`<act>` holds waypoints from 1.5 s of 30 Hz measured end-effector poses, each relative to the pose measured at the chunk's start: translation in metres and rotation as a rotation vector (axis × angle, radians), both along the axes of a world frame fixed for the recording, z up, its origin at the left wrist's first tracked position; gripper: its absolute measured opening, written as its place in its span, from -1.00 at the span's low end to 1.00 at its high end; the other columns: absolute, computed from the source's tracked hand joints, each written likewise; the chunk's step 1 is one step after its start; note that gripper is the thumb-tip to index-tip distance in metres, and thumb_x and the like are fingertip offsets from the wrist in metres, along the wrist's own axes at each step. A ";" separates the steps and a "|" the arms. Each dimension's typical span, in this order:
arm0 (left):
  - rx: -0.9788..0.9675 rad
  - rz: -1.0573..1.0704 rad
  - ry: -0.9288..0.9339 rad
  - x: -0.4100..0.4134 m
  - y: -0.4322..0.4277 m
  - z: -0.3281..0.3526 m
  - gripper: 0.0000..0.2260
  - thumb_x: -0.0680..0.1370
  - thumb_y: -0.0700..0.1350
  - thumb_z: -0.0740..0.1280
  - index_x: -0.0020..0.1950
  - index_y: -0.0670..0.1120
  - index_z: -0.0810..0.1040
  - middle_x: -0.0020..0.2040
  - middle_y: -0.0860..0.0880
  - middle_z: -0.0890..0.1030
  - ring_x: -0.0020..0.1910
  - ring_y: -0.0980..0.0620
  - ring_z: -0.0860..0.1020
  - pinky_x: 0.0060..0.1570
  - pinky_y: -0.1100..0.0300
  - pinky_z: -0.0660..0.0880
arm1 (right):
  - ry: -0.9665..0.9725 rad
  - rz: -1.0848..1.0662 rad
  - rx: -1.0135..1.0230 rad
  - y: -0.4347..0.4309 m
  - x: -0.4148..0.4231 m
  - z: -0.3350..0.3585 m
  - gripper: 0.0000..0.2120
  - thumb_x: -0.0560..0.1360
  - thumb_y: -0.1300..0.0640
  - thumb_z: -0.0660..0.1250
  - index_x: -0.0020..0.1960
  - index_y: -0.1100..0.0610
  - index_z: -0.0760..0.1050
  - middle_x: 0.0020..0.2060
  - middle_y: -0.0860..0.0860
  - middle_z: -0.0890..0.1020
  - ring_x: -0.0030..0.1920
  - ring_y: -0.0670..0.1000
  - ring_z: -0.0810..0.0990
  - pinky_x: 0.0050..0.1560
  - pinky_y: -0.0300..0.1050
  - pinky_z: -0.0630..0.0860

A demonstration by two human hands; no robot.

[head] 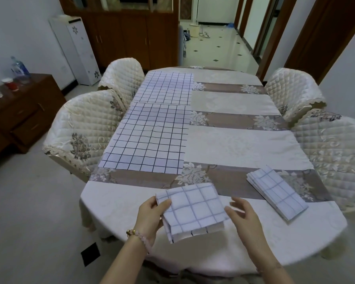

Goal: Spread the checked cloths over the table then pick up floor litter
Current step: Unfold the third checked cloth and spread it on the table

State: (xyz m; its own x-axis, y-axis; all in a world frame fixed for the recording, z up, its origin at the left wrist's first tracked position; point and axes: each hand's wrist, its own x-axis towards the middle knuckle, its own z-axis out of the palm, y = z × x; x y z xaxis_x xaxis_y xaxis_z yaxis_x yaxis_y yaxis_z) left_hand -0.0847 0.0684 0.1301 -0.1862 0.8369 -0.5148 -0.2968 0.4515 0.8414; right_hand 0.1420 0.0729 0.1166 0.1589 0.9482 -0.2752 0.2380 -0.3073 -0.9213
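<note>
In the left hand (pixel 152 214), a pinching grip on the left edge of a folded checked cloth (pixel 195 210), thumb on top, fingers curled beneath; holds it, by the look of it, just above the near rim of the worktop (pixel 244 144). In the right hand (pixel 244 216), nothing: fingers loose and parted, slightly blurred, just beside the cloth's right edge. Lies with its long axis roughly left to right, a little tilted, the layered folds showing along the near side. Probably calls next for a pinch from the right on that free edge, then a pull apart. Further right, a second folded checked cloth (pixel 277 193), flat near the near-right rim, long axis slanting away to the left, closer to the right hand than to the left. Beyond, along the left half, a near spread cloth (pixel 150 140) and a far spread cloth (pixel 166 87), meeting edge to edge or slightly overlapped; hard to tell which. Leaves the right half uncovered, with room there for both folded cloths. Hemmed in by quilted chairs (pixel 336 152) tight to the rim on both sides. Down on the floor (pixel 29 222) at the left, a dark square (pixel 90 254): litter or tile inlay, cannot tell.
</note>
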 end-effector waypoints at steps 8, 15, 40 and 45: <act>0.076 -0.076 -0.106 0.021 0.007 0.015 -0.80 0.54 -0.18 0.30 0.11 -0.23 0.57 0.08 -0.28 0.62 -0.05 -0.15 0.60 -0.14 0.01 0.58 | 0.033 0.445 0.203 -0.021 -0.048 0.028 -0.49 0.32 -0.07 0.42 0.24 -0.25 0.41 0.25 -0.33 0.47 0.27 -0.27 0.44 0.25 -0.27 0.41; 0.152 -0.276 -0.141 0.024 0.007 0.025 -0.69 0.47 -0.02 0.32 0.20 -0.04 0.56 0.21 -0.17 0.58 0.22 -0.16 0.54 0.11 -0.12 0.48 | 0.110 0.381 0.190 -0.019 -0.059 0.036 -0.45 0.39 0.09 0.47 0.26 -0.27 0.38 0.28 -0.31 0.44 0.23 -0.29 0.47 0.14 -0.25 0.53; 0.217 -0.076 0.182 0.004 0.006 0.021 -0.85 0.51 -0.23 0.33 -0.26 -0.11 0.56 -0.33 0.01 0.55 -0.30 0.09 0.46 -0.32 0.25 0.38 | 0.341 0.045 0.097 0.003 -0.017 0.029 -0.85 0.52 0.18 0.31 -0.11 0.22 0.62 -0.30 0.03 0.60 -0.23 -0.02 0.55 -0.19 -0.06 0.53; 0.216 0.017 0.231 -0.022 0.009 0.018 -0.90 0.46 -0.25 0.40 -0.27 -0.15 0.58 -0.33 -0.01 0.59 -0.30 0.09 0.50 -0.29 0.25 0.44 | 0.291 0.082 0.032 0.009 0.007 0.026 -0.79 0.53 0.06 0.30 -0.04 0.16 0.65 -0.16 0.11 0.71 -0.17 0.06 0.66 -0.16 -0.11 0.56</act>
